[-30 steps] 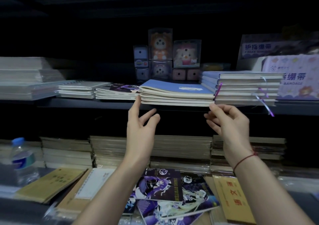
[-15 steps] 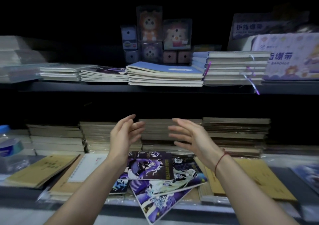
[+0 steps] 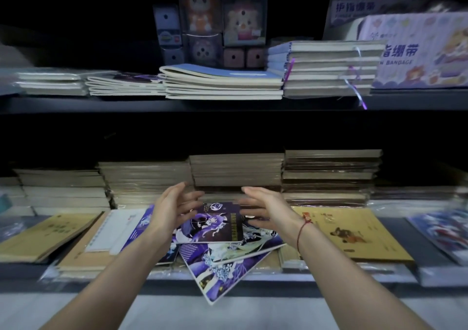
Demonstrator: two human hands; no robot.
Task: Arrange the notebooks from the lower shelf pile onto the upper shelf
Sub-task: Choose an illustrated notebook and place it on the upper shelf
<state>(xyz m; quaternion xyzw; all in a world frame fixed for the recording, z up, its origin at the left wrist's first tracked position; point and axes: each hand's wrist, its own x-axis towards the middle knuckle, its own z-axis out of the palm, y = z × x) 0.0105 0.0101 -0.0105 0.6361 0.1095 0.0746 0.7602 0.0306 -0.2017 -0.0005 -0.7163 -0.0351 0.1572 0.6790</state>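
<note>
From my remote feed, both bare hands reach over the lower shelf [image 3: 253, 282], framing the purple illustrated notebook [image 3: 212, 224] that tops a loose, fanned pile of similar notebooks [image 3: 228, 263] at the shelf's front edge. The left hand [image 3: 169, 209] sits at the notebook's left edge with fingers spread and lightly curved; the right hand [image 3: 266, 209], a red string [image 3: 302, 231] round its wrist, mirrors it at the right edge. Both look open, and I cannot tell whether any fingertip actually touches the cover, which lies between the palms. One notebook of the pile juts out past the shelf's edge, corner down. To the left of the pile lie a white spiral pad [image 3: 116, 228] and kraft-brown exercise books [image 3: 43, 236]; to the right lies a yellow exercise book with a small animal picture [image 3: 349, 233]. Tall stacks of wrapped books [image 3: 329, 175] line the back of the lower shelf. On the upper shelf [image 3: 228, 105] stand four low stacks side by side: a white one [image 3: 50, 82], a purple-covered stack [image 3: 126, 84], a blue-covered stack [image 3: 222, 81] and a taller one with ribbon markers [image 3: 329, 68]. Behind them stand boxed toy figures [image 3: 197, 7], and at far right a bandage display box [image 3: 420, 51].
</note>
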